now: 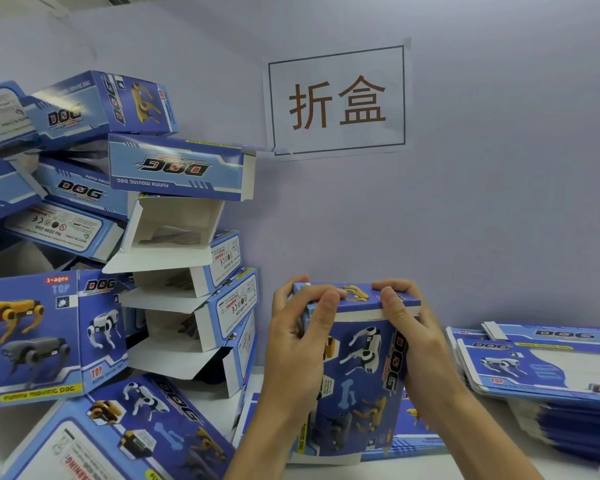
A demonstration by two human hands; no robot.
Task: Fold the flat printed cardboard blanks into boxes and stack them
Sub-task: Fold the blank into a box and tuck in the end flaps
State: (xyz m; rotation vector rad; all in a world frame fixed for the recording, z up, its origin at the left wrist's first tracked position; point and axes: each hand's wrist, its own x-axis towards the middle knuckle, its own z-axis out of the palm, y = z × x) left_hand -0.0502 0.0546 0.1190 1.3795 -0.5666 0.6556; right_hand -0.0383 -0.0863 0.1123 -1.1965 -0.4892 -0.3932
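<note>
A blue printed box with robot-dog pictures stands upright on the table in front of me. My left hand grips its upper left side, thumb pressed on the top flap. My right hand grips the upper right corner, thumb on the same flap edge. A stack of flat printed blanks lies at the right. Folded boxes are piled high at the left, several with open ends showing white insides.
A white sheet with two printed characters hangs on the pale wall behind. More boxes lie at the lower left. A flat blank lies under the held box on the white table.
</note>
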